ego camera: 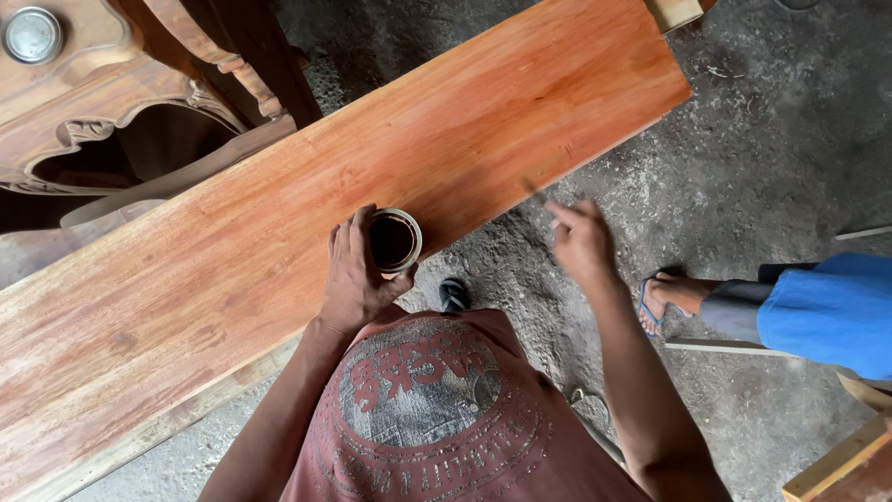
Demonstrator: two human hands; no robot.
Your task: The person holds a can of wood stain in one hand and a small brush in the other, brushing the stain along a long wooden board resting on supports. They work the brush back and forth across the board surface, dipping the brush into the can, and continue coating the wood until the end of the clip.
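Left hand (356, 274) is wrapped around a small round tin (395, 241) of dark liquid, standing at the near edge of the long reddish plank (279, 214). Right hand (583, 244) pinches a thin, blurred brush (536, 193) over the plank's edge. A round metal lid (32, 34) lies on carved furniture (84, 102) at upper left.

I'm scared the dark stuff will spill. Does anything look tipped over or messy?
Nothing has spilled. The left hand holds the small can of dark liquid upright at the near edge of the reddish board. The right hand holds a thin tool, blurred, near that edge. Only the concrete floor looks messy, with scattered shavings.
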